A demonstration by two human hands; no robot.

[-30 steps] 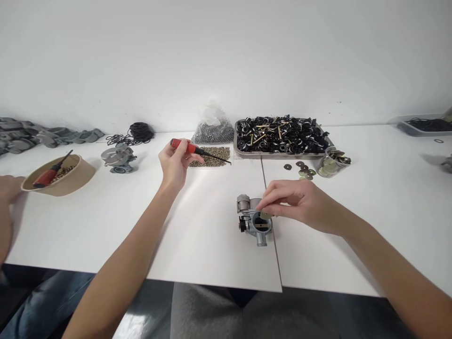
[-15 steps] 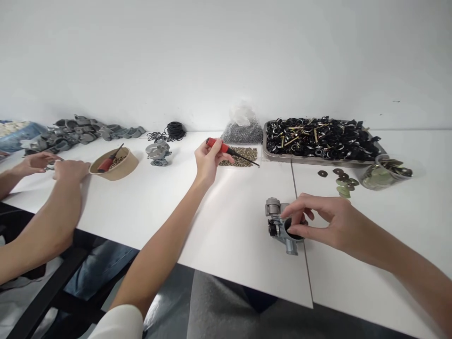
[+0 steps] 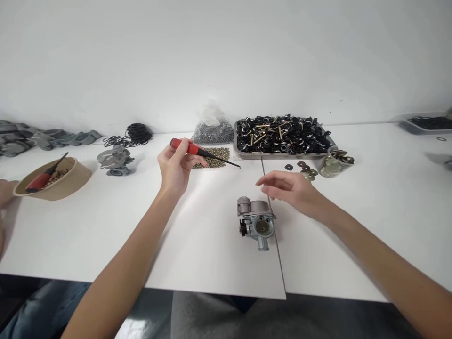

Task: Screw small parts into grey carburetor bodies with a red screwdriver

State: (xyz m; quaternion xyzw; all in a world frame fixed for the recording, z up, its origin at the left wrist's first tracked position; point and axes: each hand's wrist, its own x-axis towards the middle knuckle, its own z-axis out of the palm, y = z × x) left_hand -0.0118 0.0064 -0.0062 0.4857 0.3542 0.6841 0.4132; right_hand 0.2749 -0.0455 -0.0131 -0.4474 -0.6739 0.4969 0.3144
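Note:
My left hand (image 3: 175,167) grips a red-and-black screwdriver (image 3: 192,148) by its handle, over a patch of small brass screws (image 3: 213,158). The thin shaft points right, and a tiny piece, too small to name, shows at its tip. A grey metal carburetor (image 3: 256,221) stands on the table in front of me, a brass-coloured disc (image 3: 262,228) inside its round bore. Just above and to the right of the carburetor is my right hand (image 3: 287,188), thumb and fingers apart, nothing visible between them.
Behind lies a metal tray (image 3: 282,156) of black parts, beside a bag of small parts (image 3: 213,128). To the right are loose discs (image 3: 305,167) and a clear cup of discs (image 3: 331,165). Leftward are another carburetor (image 3: 116,160), a bowl (image 3: 72,181) and a co-worker's hand (image 3: 6,193).
My right hand has come away from the carburetor's bore, up and back, and the disc now shows inside. The left hand still holds the screwdriver. The view has turned to the right.

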